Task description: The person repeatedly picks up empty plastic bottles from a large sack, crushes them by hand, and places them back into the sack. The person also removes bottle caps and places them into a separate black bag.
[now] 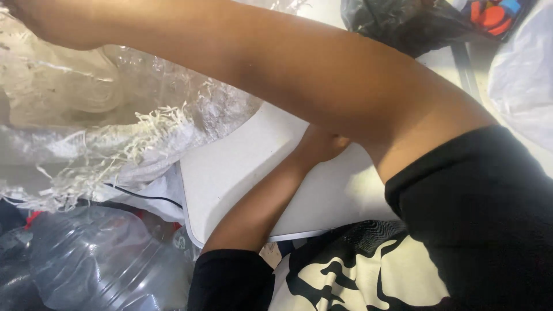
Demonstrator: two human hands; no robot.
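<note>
My right hand is reaching across into the clear plastic sack with frayed edges at far left, fingers cut off, grip impossible to tell. My left hand is hiding behind that forearm on the white surface.

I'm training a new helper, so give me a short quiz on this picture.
1. True or false: the right arm crosses above the left arm.
2. What lies at the lower left? A) clear bottles B) a metal pot C) stacked books
3. Fill in: the right hand is nearest to a frayed whitish ___.

Key: 1 true; 2 A; 3 sack
</note>
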